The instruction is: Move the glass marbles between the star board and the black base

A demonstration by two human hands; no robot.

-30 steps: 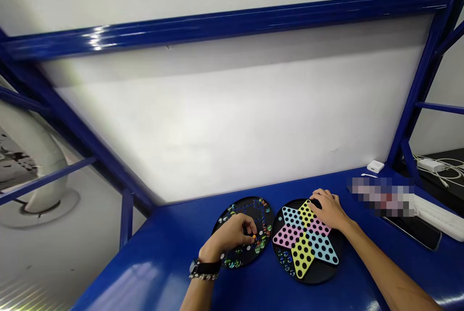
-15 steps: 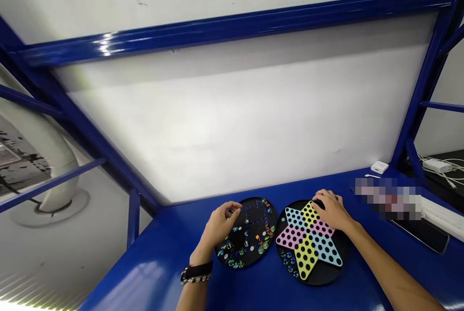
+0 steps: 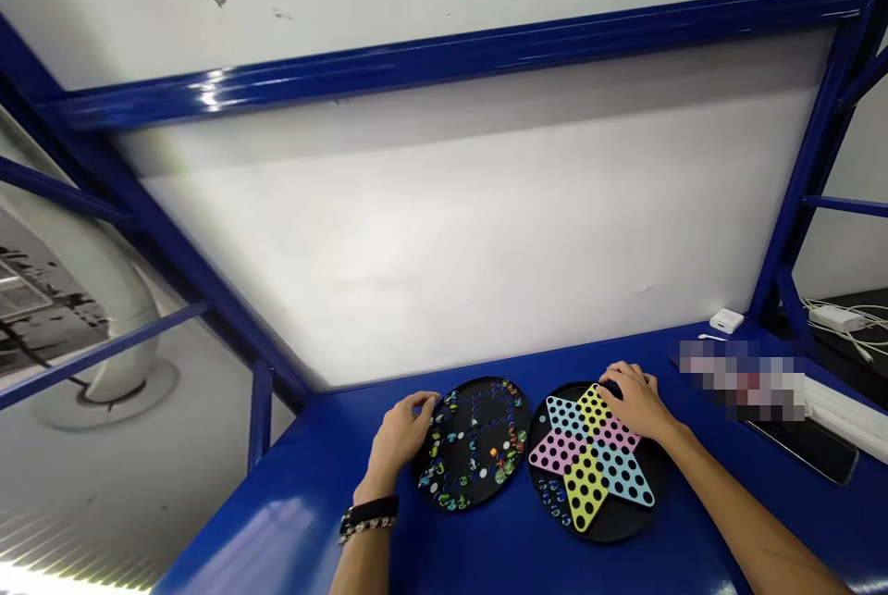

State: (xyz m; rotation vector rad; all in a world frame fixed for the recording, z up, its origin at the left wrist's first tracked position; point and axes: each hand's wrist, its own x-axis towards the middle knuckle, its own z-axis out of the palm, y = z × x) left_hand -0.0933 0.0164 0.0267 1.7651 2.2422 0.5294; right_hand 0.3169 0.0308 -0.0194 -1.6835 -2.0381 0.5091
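Glass marbles (image 3: 510, 461) fill the black board (image 3: 486, 380) left of the star board (image 3: 610, 532), whose holes stand empty; left hand (image 3: 399, 438) rests loose at the black board's rim, right hand (image 3: 635, 401) lies spread on the star board, neither visibly grasping anything.

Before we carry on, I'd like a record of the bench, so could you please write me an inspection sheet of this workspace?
surface: glossy blue metal bench.
job's things: round black board holding glass marbles; black Chinese checkers board with a coloured star.
hands: left hand at the round board's edge, nothing visibly held; right hand on the star's top point, grip unclear.
clutter: small white box; dark phone; a blurred patch hides more.
cables: white cables on a dark shelf, right.
surroundings: blue steel frame; white wall.
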